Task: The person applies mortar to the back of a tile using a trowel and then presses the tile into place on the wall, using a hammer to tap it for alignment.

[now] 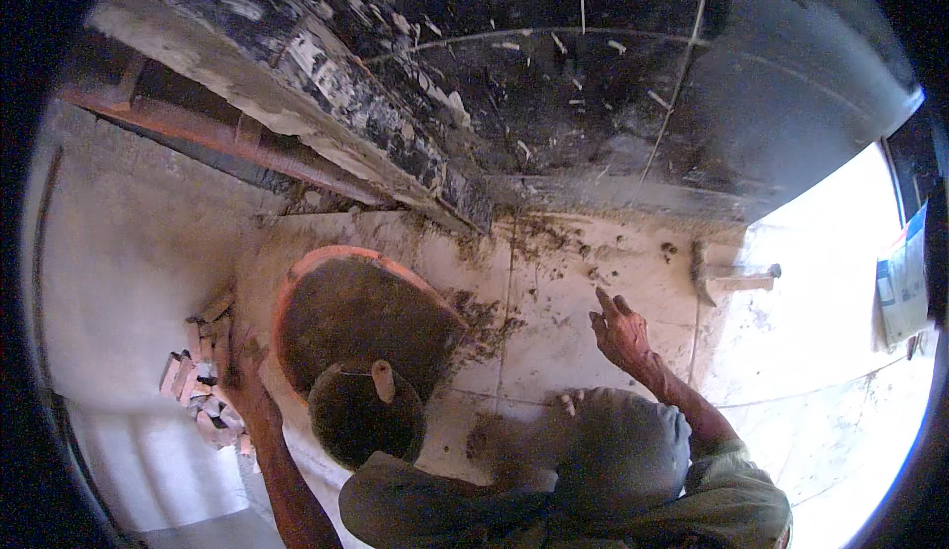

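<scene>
Your left hand (252, 393) is at the brick piece (222, 349) on the edge of the rubble pile (181, 378), left of the orange-rimmed basin (343, 253); the piece's long axis runs roughly away from you, its far end forward; whether that grip pinches it, you cannot tell. Your right hand (623, 337) points forward-left over the floor (554, 341), its grip loosely spread.

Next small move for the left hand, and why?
Probably close the left hand on one piece of the rubble pile: it is right at the pile's edge, while the right hand looks empty over the floor, well away from it. Whether the left grips a piece, I can't tell.
</scene>
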Tool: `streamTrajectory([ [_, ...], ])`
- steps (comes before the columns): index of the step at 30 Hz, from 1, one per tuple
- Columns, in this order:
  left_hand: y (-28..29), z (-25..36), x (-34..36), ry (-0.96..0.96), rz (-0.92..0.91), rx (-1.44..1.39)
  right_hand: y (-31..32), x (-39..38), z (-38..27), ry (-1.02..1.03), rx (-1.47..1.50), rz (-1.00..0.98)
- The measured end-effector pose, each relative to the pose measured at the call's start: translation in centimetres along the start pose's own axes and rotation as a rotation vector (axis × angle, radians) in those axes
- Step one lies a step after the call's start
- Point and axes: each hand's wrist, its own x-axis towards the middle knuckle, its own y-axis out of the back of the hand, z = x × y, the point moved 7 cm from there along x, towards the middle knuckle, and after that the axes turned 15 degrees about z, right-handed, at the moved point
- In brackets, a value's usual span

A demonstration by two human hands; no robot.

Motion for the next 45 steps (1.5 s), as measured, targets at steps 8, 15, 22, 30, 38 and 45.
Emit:
streamTrajectory([
  [8, -12.5, 5.1, -1.2, -0.140, -0.240, -0.168, 10.3, 3.0, -1.3, 0.170, -0.009, 0.277],
  [15, -16.6, 10.8, -3.8, -0.241, -0.341, -0.440, 25.8, 7.0, -13.2, 0.574, -0.070, 0.597],
  [22, -17.8, 9.5, -4.0, -0.983, -0.049, 0.215, 39.7, 6.7, -29.2, 1.009, -0.011, 0.995],
  [30, -17.0, 3.7, -3.7, 0.194, -0.223, -0.462, 56.1, 5.7, -32.3, 0.937, 0.250, 1.636],
  [38, -18.6, -4.3, -3.0, 0.292, -0.402, -0.536, 67.7, 14.3, -28.8, 0.452, -0.232, 1.535],
  [45, -18.0, -1.2, -3.3, 0.144, -0.424, -0.349, 73.2, 11.1, -16.1, 0.643, -0.074, 1.637],
])
